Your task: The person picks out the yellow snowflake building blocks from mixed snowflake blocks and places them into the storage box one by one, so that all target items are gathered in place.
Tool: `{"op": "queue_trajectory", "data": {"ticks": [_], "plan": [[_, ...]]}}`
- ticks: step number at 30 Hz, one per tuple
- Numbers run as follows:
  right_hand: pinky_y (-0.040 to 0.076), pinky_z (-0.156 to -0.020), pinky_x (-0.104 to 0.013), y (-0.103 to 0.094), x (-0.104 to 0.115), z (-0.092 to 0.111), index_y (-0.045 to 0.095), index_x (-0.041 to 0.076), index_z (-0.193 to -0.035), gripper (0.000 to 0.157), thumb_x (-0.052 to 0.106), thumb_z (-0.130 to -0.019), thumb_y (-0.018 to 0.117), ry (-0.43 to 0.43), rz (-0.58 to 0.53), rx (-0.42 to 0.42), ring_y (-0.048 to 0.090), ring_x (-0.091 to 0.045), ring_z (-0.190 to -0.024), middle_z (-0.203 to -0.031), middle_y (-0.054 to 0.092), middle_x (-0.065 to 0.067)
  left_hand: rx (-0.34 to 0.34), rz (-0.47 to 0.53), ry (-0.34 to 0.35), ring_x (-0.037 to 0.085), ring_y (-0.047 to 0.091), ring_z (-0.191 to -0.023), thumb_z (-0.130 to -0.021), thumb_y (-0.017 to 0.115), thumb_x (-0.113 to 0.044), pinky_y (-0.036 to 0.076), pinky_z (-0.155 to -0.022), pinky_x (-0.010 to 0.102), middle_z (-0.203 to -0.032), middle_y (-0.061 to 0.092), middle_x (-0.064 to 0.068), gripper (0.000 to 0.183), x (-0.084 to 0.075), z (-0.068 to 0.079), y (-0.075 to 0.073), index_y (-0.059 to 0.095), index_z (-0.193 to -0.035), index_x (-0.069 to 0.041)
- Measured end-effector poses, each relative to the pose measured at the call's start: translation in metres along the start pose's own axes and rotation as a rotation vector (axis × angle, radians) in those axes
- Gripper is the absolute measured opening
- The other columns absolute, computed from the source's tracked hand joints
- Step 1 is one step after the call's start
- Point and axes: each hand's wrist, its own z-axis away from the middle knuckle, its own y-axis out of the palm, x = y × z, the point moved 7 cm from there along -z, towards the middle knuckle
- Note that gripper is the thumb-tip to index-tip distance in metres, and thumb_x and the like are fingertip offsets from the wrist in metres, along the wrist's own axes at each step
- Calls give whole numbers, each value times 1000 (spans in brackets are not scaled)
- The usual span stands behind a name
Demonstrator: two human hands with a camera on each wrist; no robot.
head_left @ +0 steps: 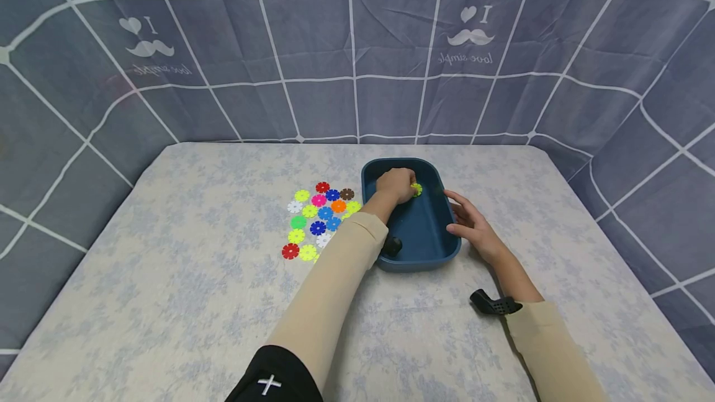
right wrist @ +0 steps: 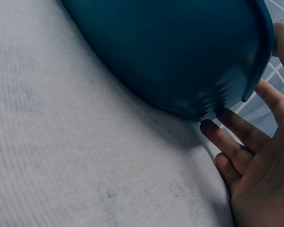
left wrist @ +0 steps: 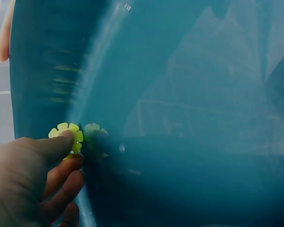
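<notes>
My left hand point(head_left: 396, 183) reaches into a dark blue plastic bin point(head_left: 427, 259). Between thumb and fingers it pinches a yellow notched, flower-shaped plastic disc point(left wrist: 77, 137), close to the bin's inner wall, where a faint reflection shows. My right hand point(head_left: 473, 226) is at the bin's right side. In the right wrist view, its extended fingers point(right wrist: 236, 135) touch the outer wall and the thumb lies near the rim. Left of the bin, several discs of the same shape lie spread on the table, among them a red disc point(head_left: 290, 251) and a green disc point(head_left: 298, 222).
The table point(head_left: 184, 278) has a pale mottled cover. A grey-blue curtain point(head_left: 313, 48) with white lines stands behind and at the sides. My left forearm crosses the bin's left rim and hides some discs. A black wrist device point(head_left: 494, 304) is on my right wrist.
</notes>
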Motion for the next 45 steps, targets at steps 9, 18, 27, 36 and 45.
{"op": "queue_trajectory", "data": {"ticks": [9, 18, 27, 36, 45], "plan": [[42, -93, -22, -1, 0, -1, 21, 10, -155, 69, 2, -95, 53, -2, 7, -11, 31, -46, -135, -151, 28, -29, -21, -57, -18, 18, 60, -91, -96, 62, -37, 49, -78, 35, -109, 67, -3, 27, 5, -3, 2, 70, -118, -24], [43, -91, -22, 0, 0, -1, 22, 11, -155, 69, 2, -94, 53, -11, 8, -12, 33, -47, -133, -150, 30, -29, 35, -72, -2, 20, 57, -80, -106, 42, -32, 46, -68, 34, -97, 63, 3, 30, 3, -2, 6, 66, -103, -14], [42, -93, -22, -1, -1, -1, 22, 11, -155, 69, 3, -94, 54, -5, 13, -15, 34, -46, -134, -150, 30, -28, 46, -62, 12, 16, 57, -85, -104, 48, -28, 46, -70, 32, -103, 62, 1, 21, 4, -1, 7, 61, -110, -13], [43, -92, -23, -1, 0, -1, 22, 11, -155, 69, 3, -94, 54, -4, 12, -13, 35, -44, -132, -149, 31, -29, 45, -41, 17, 15, 57, -85, -103, 51, -27, 47, -71, 31, -103, 62, 0, 18, 4, 0, 6, 60, -109, -14], [45, -91, -24, 0, 0, 0, 21, 11, -155, 69, 2, -95, 53, -17, 1, 3, 37, -40, -132, -149, 30, -30, 8, 18, 24, 15, 54, -77, -105, 46, -24, 43, -65, 29, -99, 60, 0, 19, 2, 2, 0, 60, -110, -14]]}}
